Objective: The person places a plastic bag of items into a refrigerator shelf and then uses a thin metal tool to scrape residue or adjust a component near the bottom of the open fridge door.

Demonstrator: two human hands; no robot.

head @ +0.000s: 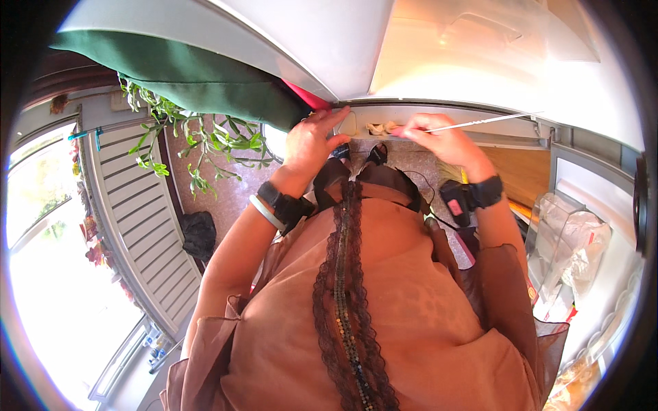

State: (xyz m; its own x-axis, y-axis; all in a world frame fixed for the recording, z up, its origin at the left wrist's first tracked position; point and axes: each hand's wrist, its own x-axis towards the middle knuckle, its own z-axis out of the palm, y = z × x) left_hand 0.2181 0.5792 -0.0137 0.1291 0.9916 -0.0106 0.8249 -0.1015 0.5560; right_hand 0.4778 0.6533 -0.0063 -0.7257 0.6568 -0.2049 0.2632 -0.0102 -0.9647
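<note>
My left hand (pixel 314 137) lies with its fingers spread on the edge of a white ledge (pixel 414 110), beside a green cloth (pixel 205 85) and a strip of red cloth. Between the fingers of my right hand (pixel 437 134) is a thin white stick (pixel 486 121), which points up to the right; part of it looks twisted. Just left of my right fingertips, a crumpled cream-coloured item (pixel 379 128) sits on the ledge; what it is cannot be told. Both wrists wear black straps, and a pale bangle circles the left one.
A leafy green plant (pixel 205 144) hangs at the left, before a white slatted panel (pixel 136 210). A black bag-like item (pixel 199 235) is on the floor. At the right are a wooden panel (pixel 519 172) and a clear plastic bag (pixel 583 251). White panels rise behind the ledge.
</note>
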